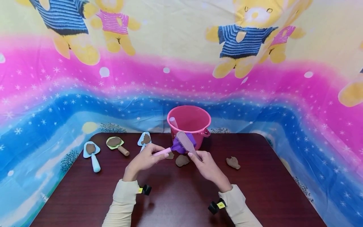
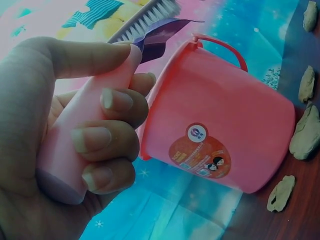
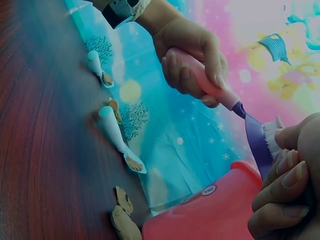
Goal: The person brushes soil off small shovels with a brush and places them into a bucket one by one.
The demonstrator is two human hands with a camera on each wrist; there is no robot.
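My left hand (image 1: 146, 158) grips the pink handle of a small toy shovel (image 2: 75, 145), its fingers curled round it. The shovel's purple blade (image 1: 177, 147) is raised in front of the pink bucket (image 2: 250, 115). My right hand (image 1: 209, 166) holds a mauve scrubbing brush (image 1: 185, 141) by its handle. The brush's white bristles (image 2: 150, 22) face the blade, and in the right wrist view they meet its surface. Both hands are held above the table, close to the bucket. The right fingers partly hide the brush in the right wrist view.
Flat brown clay-like lumps (image 1: 182, 160) lie before the bucket, another lump (image 1: 233, 162) to the right. On the left are a light-blue shovel (image 1: 95, 163), a green one with a tan handle (image 1: 123, 151) and another blue one (image 1: 141, 141), each bearing brown material. A pink stick (image 1: 173, 122) leans inside the bucket.
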